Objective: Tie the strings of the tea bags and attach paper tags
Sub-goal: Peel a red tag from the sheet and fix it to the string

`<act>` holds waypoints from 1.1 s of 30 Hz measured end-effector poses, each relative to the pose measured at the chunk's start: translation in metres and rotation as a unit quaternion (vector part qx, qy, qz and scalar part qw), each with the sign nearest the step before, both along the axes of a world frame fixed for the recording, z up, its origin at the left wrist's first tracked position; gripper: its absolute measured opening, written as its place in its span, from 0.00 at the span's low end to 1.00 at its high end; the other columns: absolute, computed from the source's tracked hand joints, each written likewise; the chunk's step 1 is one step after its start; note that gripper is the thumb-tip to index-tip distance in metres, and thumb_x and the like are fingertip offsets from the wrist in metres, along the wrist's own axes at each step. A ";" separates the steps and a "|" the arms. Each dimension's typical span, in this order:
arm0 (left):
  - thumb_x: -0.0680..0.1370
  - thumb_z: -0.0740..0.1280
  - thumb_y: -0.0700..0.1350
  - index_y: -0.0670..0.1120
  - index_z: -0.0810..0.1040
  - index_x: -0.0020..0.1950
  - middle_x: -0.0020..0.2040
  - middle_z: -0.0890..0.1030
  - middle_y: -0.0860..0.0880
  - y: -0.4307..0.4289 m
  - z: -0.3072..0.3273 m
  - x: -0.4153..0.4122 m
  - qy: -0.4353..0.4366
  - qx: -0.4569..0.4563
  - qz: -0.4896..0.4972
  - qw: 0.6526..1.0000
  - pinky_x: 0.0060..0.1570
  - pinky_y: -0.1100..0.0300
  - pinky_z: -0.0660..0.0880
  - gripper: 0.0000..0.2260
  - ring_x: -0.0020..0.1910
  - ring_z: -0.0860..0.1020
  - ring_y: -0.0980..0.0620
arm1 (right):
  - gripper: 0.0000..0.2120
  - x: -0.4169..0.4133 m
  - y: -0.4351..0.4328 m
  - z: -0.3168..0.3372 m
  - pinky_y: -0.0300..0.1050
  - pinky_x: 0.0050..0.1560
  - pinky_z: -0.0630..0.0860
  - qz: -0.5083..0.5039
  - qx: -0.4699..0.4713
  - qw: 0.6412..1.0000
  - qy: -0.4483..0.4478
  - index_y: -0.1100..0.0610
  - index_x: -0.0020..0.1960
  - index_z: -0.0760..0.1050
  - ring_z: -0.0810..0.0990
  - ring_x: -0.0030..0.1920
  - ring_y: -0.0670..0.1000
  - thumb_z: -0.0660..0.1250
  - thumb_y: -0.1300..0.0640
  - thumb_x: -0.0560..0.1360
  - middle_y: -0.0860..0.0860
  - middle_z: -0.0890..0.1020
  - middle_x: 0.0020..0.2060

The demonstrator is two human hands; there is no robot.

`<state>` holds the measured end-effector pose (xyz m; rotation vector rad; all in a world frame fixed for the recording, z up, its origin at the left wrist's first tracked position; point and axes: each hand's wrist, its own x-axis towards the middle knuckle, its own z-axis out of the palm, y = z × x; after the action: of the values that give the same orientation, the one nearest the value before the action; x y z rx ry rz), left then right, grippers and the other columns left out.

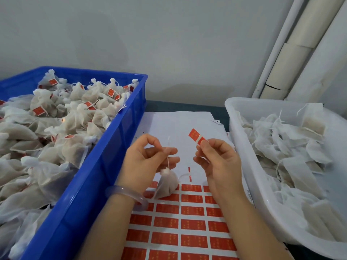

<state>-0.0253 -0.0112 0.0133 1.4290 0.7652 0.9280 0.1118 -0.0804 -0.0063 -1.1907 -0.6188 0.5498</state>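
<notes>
My left hand [148, 158] pinches the white string [168, 162] of a small gathered tea bag [167, 182], which dangles just below the fingers over the sticker sheet. My right hand [216, 160] holds a red paper tag [197, 136] with a white band by one end, raised between thumb and fingers. The two hands are a short gap apart. A sheet of red tag stickers [187, 222] lies under both wrists, its upper rows peeled to bare white backing.
A blue crate [105, 160] on the left is heaped with tied, tagged tea bags. A white tub [242, 139] on the right holds flat untied bags. White pipes run up the wall at the back right.
</notes>
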 end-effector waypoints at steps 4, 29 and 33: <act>0.76 0.64 0.37 0.45 0.79 0.46 0.41 0.85 0.53 -0.004 -0.005 0.002 0.020 -0.006 -0.035 0.999 0.34 0.66 0.78 0.05 0.39 0.84 0.53 | 0.15 -0.003 -0.006 -0.008 0.40 0.38 0.79 0.006 -0.014 0.999 0.035 0.53 0.45 0.79 0.83 0.37 0.48 0.69 0.48 0.61 0.47 0.84 0.36; 0.73 0.69 0.37 0.54 0.80 0.57 0.49 0.84 0.56 -0.006 -0.013 0.003 0.029 0.008 -0.144 0.989 0.40 0.62 0.80 0.17 0.44 0.84 0.52 | 0.08 -0.011 -0.010 -0.008 0.39 0.36 0.79 0.112 -0.049 0.989 -0.084 0.52 0.42 0.80 0.83 0.34 0.49 0.67 0.63 0.73 0.50 0.84 0.36; 0.73 0.68 0.37 0.53 0.79 0.58 0.50 0.84 0.57 -0.005 -0.014 0.004 0.028 0.022 -0.148 0.988 0.40 0.64 0.79 0.17 0.45 0.83 0.53 | 0.05 -0.011 -0.010 -0.009 0.42 0.38 0.80 0.127 -0.055 0.987 -0.080 0.52 0.43 0.80 0.84 0.35 0.50 0.69 0.61 0.73 0.50 0.84 0.36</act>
<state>-0.0218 -0.0164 -0.0003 1.5638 0.5554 0.6816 0.1005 -0.0900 -0.0150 -1.2762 -0.8939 0.7146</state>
